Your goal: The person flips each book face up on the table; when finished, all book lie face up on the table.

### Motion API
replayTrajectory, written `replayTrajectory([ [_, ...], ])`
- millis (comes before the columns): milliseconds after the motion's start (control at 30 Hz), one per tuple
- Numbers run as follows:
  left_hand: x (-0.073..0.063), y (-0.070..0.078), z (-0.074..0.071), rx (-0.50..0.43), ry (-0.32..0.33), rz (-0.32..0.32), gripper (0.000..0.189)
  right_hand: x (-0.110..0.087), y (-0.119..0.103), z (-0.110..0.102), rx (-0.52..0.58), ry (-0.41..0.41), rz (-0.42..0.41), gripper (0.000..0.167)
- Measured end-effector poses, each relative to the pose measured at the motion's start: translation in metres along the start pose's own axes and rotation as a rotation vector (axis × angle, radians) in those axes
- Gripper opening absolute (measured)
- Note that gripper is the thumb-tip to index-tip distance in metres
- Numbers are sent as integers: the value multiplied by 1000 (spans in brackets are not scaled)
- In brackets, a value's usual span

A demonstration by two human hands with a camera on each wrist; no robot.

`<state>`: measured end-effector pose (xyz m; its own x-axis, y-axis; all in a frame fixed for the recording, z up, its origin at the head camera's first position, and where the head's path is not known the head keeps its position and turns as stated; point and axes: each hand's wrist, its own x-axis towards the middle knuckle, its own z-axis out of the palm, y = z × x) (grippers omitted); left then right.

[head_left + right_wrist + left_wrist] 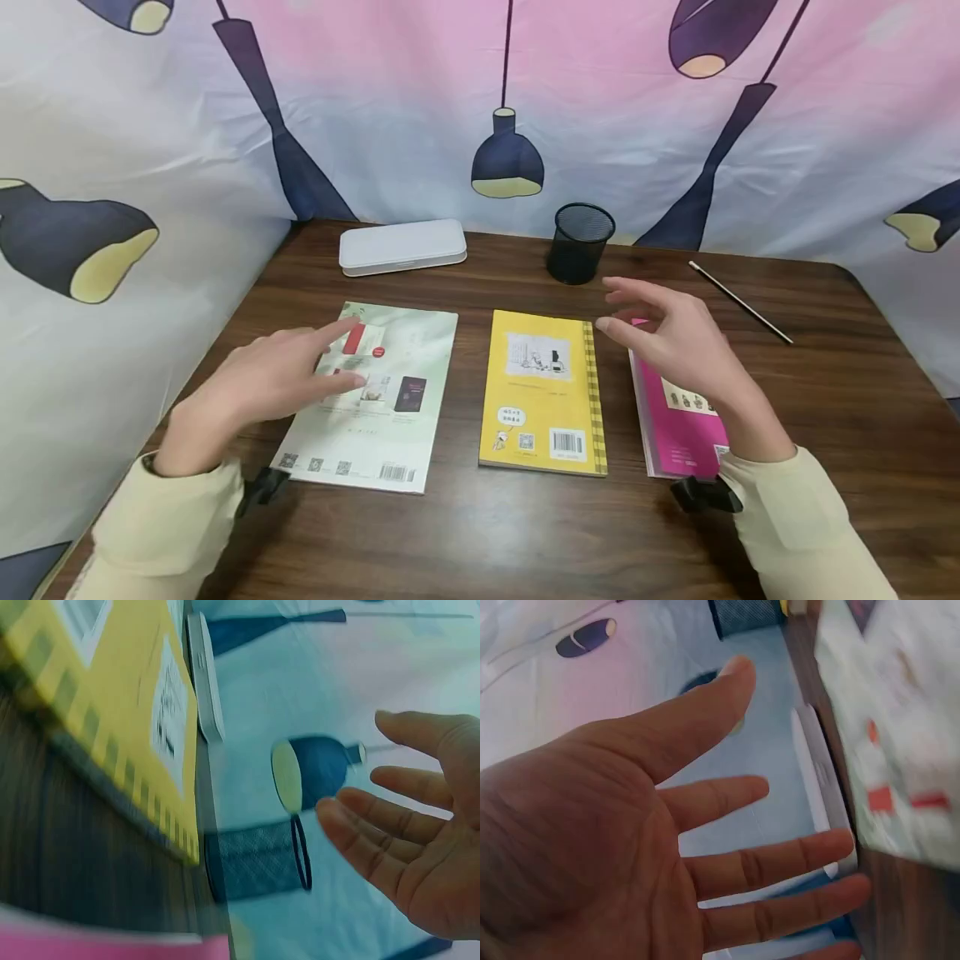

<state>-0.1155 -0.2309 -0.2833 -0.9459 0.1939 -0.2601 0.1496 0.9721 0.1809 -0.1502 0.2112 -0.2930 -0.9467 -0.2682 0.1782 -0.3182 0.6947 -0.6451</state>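
In the head view my left hand [273, 375] hovers over a pale green book [405, 333], its fingers spread and holding nothing. The left wrist view shows the palm and extended fingers [772, 862] with the book blurred beyond. My right hand [667, 337] is above a pink book [678, 437], covering part of it, fingers loosely bent around nothing. Between the hands lies a yellow book [540, 396], back cover up, with a barcode and a cartoon panel. The right wrist view has the right hand [420, 825] apart from the yellow book [127, 697].
A white flat case [402, 246] lies at the back left of the wooden table [480, 533]. Right of it stands a black mesh pen holder [577, 246]. A thin pencil-like stick [738, 300] lies at the back right. A lamp-patterned cloth [420, 108] hangs behind.
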Motion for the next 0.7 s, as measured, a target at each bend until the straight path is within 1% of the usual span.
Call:
replayTrajectory([
  [100,-11,-17,5,-44,-32,-2,91,11,-13,7,79,-34,1,53],
  [200,-21,-29,11,-93,-58,-2,91,23,-24,15,170,-107,-2,49],
  [267,-25,-36,15,-106,-65,-2,92,31,-30,22,229,-158,-6,46],
  [367,-30,-43,22,-129,-82,-13,93,44,-36,34,279,-203,-17,42],
  [500,-35,-49,31,-166,-107,-21,96,57,-41,51,342,-218,-30,41],
  [600,-41,-52,39,-200,-108,-14,97,66,-44,64,380,-235,-27,41],
  [700,-48,-56,46,-235,-105,-3,98,75,-46,78,418,-281,-7,42],
])
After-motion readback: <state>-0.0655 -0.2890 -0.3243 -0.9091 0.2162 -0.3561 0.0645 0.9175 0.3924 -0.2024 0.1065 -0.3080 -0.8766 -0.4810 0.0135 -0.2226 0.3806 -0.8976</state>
